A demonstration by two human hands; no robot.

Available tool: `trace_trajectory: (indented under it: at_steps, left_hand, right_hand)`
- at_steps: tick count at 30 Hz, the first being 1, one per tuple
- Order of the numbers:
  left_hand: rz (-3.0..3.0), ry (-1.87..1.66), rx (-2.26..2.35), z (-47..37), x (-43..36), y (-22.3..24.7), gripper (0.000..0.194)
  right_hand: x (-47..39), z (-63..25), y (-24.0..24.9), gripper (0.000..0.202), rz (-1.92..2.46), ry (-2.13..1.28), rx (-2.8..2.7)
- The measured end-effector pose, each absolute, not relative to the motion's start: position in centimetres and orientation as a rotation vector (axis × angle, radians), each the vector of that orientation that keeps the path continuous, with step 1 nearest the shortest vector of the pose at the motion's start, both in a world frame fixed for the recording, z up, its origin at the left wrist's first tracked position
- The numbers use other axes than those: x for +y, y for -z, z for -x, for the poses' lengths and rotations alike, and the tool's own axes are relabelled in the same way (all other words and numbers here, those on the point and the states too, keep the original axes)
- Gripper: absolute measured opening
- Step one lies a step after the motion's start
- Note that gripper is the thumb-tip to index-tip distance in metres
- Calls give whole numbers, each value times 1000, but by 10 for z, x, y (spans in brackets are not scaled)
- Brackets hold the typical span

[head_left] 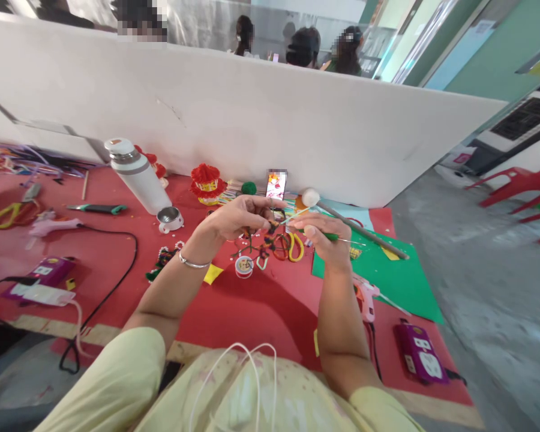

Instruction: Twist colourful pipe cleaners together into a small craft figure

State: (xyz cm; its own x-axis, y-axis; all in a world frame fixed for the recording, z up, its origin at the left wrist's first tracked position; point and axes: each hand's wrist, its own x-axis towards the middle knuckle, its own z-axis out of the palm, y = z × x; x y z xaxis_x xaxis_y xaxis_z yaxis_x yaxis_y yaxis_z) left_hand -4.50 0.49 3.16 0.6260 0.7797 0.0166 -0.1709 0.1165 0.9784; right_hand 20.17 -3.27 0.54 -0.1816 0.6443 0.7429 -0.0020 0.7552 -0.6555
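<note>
My left hand [238, 219] is closed, pinching a small piece of dark and orange yarn work [266, 243] whose loose ends hang below the fingers. Close beside it on the right, my right hand [330, 231] grips a slim tool with a green handle [331, 236], which looks like a crochet hook. A thin metal end of it points right, past the hand. A pale thin strip crosses between the hands; I cannot tell what it is. Beneath the hands lie yellow-handled scissors [296, 247] and a small round spool [243, 266].
A lit phone [276, 183] leans against the white partition [270, 120]. At left are a white flask [137, 177], its cup [170, 219] and a cutter [99, 209]. On the right are a green sheet [414, 282], a pink glue gun [366, 300] and a purple power box [419, 354].
</note>
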Motion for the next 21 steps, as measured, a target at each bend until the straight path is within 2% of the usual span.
trace_trajectory:
  at_steps: [10, 15, 21]
  left_hand:
    - [-1264, -917, 636, 38, -3, -30, 57]
    - [-1271, -900, 631, 38, -3, -31, 56]
    - [-1257, -827, 619, 42, 0, -30, 59]
  right_hand:
    - [-28, -196, -1, 16, 515, -540, -1625]
    - [-31, -200, -5, 22, 474, -531, -1705]
    - [-38, -207, -12, 20, 504, -538, -1822]
